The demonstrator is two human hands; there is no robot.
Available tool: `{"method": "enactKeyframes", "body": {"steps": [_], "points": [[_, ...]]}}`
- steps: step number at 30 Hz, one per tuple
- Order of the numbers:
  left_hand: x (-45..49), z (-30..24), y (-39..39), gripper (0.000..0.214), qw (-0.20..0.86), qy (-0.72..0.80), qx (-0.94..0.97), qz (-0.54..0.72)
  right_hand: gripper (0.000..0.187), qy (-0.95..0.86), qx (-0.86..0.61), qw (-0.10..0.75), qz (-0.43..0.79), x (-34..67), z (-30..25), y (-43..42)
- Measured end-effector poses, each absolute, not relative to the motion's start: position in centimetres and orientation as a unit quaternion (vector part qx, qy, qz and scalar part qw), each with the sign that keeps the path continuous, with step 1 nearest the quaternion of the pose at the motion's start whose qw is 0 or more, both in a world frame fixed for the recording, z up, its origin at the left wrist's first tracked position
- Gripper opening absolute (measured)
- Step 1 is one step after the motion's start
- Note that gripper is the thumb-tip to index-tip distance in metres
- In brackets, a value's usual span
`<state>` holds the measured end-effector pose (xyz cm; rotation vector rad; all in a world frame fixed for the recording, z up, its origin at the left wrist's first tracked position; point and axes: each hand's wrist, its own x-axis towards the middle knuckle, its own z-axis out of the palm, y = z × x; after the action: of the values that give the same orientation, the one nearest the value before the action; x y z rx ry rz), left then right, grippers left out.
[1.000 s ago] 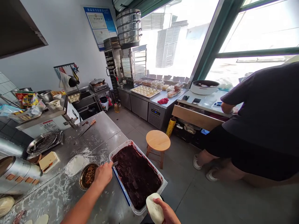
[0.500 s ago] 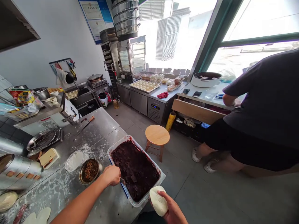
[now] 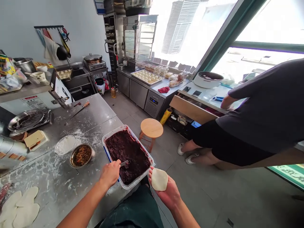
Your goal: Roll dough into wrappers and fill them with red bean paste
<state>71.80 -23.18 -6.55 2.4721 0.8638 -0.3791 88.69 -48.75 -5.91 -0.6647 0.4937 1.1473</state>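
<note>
My left hand (image 3: 109, 174) is closed around a small metal spatula (image 3: 124, 163), whose blade tip touches the dark red paste (image 3: 133, 148). The paste fills a clear plastic tub (image 3: 103, 139) with a blue strip on its side, standing at the table's corner. Beside the tub, my right hand (image 3: 171, 193) is turned palm up and holds a round, flat dough wrapper (image 3: 159, 179) across its fingers and palm. To the left of the tub stands a metal bowl of brown filling (image 3: 82, 155). More flat dough wrappers (image 3: 26, 215) overlap at the lower left.
A plate of flour (image 3: 66, 144) and a wooden-handled tool (image 3: 82, 109) lie on the steel table (image 3: 92, 104). A wooden stool (image 3: 152, 128) stands past the tub. At right, a person in dark clothes (image 3: 256, 114) works at a counter. A tray of buns (image 3: 147, 77) sits farther back.
My left hand has turned, so the spatula blade now shows over the paste. My right hand has opened palm up, with the wrapper lying flatter. The view has shifted.
</note>
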Motion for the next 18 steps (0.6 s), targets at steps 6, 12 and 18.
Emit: {"method": "enactKeyframes", "body": {"steps": [6,12,18], "points": [[74.9,-9.0,-25.4,0.032,0.274,0.305,0.906,-0.107,0.039,0.248,-0.358,0.741,0.511,88.9,-9.6,-48.2],[80.5,-11.6,-27.5,0.030,0.221,0.302,0.922,-0.101,0.032,0.277,-0.371,0.738,0.491,92.4,-11.6,-48.7],[83.0,-13.2,-28.0,0.025,0.175,0.232,0.949,-0.122,0.034,0.294,-0.366,0.751,0.464,93.8,-13.7,-48.8]]}}
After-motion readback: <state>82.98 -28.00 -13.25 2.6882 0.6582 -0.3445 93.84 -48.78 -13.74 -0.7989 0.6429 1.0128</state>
